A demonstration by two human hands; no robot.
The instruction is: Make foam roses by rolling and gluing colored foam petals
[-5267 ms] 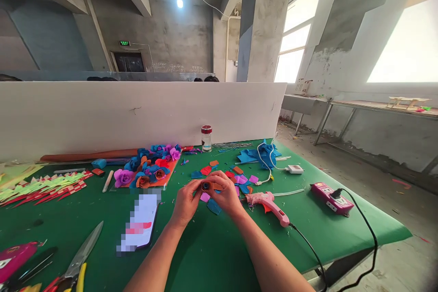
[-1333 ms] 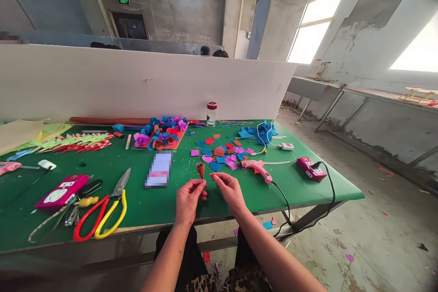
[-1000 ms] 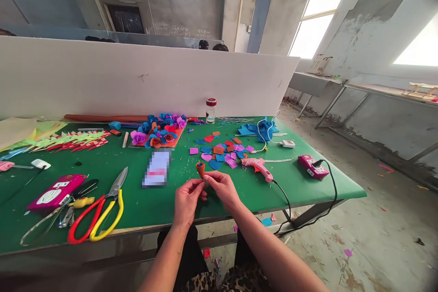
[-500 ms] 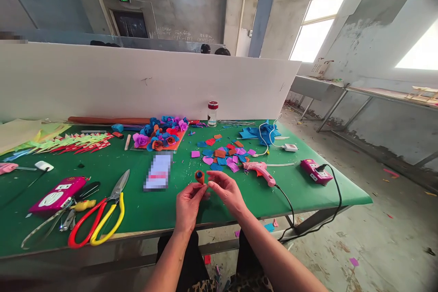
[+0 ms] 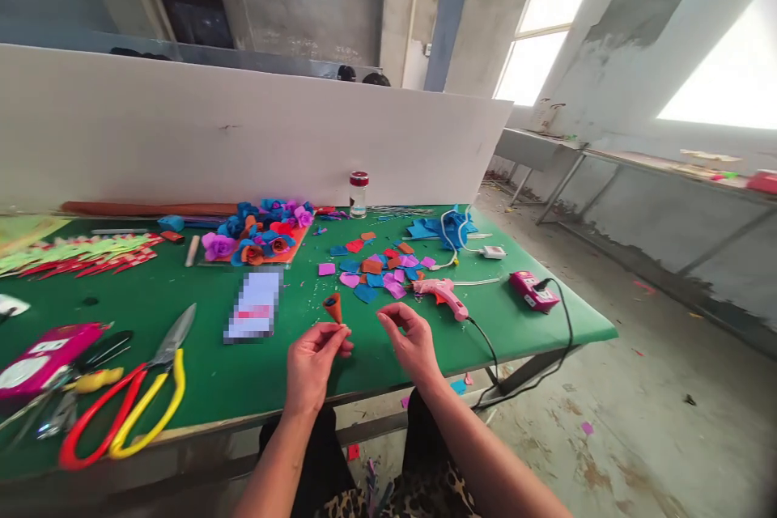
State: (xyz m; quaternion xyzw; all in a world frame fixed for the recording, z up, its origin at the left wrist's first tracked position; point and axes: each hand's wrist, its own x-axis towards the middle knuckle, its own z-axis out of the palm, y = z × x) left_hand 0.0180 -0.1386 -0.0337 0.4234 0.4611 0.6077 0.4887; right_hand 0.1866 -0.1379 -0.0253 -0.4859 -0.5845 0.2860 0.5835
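Note:
Between the fingertips of my left hand (image 5: 316, 360) is the base of a small orange paper flower (image 5: 333, 307), cone-shaped with a dark blue centre. My right hand (image 5: 411, 340) is raised a little to the right of it, apart from the flower, thumb and fingers parted with nothing visible between them. Beyond the hands lie loose paper petals (image 5: 376, 265) in blue, orange, purple and red. A pink glue gun (image 5: 443, 295) rests on its side near the petals, a glue stick behind it. Finished paper flowers (image 5: 261, 233) are heaped at the back left of the petals.
On the green table (image 5: 212, 388) lie red-and-yellow-handled scissors (image 5: 149, 388), a phone (image 5: 255, 306) with a blurred screen and a magenta power socket (image 5: 534, 291) with its cord. A lidded jar (image 5: 358, 196) stands before the white partition (image 5: 273, 129). Blue crepe paper (image 5: 446, 228) lies behind the glue gun.
My right hand has moved away from the flower to the right. The left still pinches the flower, which now tilts to the left. The whole view has turned slightly right.

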